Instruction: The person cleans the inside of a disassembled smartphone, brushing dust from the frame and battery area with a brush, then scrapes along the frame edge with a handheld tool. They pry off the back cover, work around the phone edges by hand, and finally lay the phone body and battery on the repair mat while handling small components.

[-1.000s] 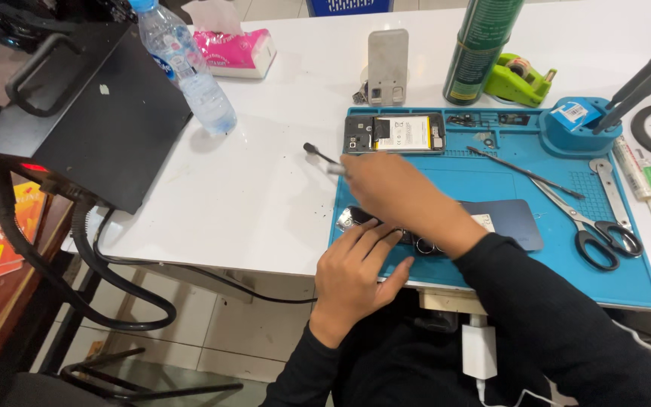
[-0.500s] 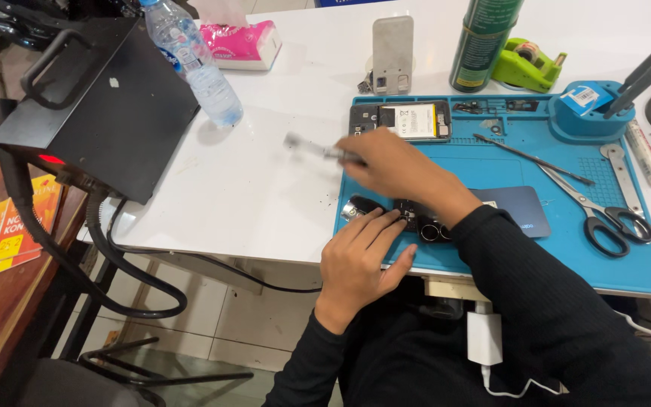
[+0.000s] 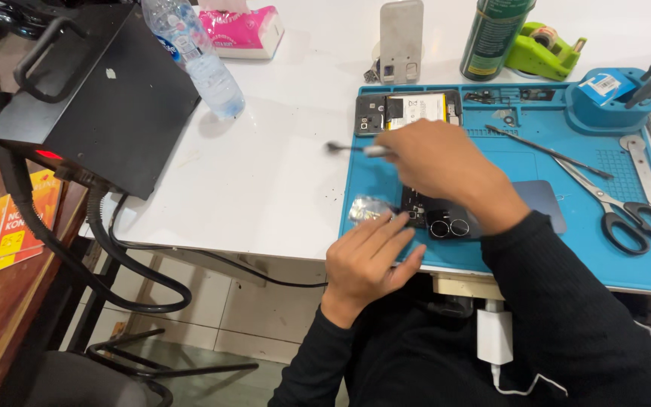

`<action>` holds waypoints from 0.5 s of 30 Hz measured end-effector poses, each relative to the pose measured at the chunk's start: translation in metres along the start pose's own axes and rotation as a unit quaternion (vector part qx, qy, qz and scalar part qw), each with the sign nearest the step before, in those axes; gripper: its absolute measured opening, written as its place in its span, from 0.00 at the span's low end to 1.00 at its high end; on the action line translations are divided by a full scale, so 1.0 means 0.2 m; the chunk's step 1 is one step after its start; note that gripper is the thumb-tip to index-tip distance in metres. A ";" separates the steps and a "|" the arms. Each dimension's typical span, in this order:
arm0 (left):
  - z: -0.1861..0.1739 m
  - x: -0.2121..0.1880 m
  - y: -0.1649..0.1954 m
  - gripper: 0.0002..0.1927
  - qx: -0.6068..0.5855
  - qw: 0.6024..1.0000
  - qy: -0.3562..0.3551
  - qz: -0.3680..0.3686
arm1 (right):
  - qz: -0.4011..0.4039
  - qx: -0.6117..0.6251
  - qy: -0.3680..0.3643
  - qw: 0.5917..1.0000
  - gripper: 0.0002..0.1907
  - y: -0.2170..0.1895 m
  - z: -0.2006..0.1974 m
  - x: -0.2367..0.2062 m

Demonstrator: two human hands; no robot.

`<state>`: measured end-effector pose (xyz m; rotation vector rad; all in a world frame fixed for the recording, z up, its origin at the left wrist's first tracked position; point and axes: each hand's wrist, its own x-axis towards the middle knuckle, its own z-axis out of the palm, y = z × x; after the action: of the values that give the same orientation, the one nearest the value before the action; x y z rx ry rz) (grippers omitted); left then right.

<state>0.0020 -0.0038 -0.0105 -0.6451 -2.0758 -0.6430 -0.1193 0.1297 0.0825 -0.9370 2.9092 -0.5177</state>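
My right hand (image 3: 446, 169) is closed around a thin metal tool (image 3: 356, 148) whose tip points left over the white table. Under that hand lies a dark phone part with two round camera rings (image 3: 447, 226) on the blue work mat (image 3: 642, 271). My left hand (image 3: 367, 260) rests at the mat's near-left edge with its fingers on that part, beside a crumpled piece of foil (image 3: 368, 209). An opened phone with its battery showing (image 3: 408, 111) lies at the mat's far-left corner.
Scissors (image 3: 619, 207), a thin probe (image 3: 548, 151) and a blue tool holder (image 3: 604, 94) sit on the mat's right. A black box with cables (image 3: 99, 98), a water bottle (image 3: 194, 56), a green can (image 3: 495, 38), a green tape dispenser (image 3: 544, 49) and a pink pack (image 3: 242, 30) stand behind.
My right hand has lifted the metal tool and shifted it a little; the view has moved closer. My left hand stays on the phone part.
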 end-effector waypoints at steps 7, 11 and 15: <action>0.02 -0.03 -0.02 0.05 -0.045 0.997 0.051 0.037 | -0.041 0.035 -0.126 0.991 0.20 -0.04 -0.10 -0.19; 0.03 -0.03 -0.03 0.06 -0.050 0.997 0.048 0.043 | -0.039 0.083 -0.087 0.992 0.18 -0.04 -0.10 -0.20; 0.02 -0.03 -0.02 0.06 -0.049 0.997 0.051 0.044 | 0.016 -0.039 -0.004 0.999 0.17 -0.05 -0.06 -0.21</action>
<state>-0.0006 -0.0053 -0.0181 -0.7395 -1.9211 -0.7158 -0.0818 0.1499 0.0950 -0.8965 2.9518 -0.4001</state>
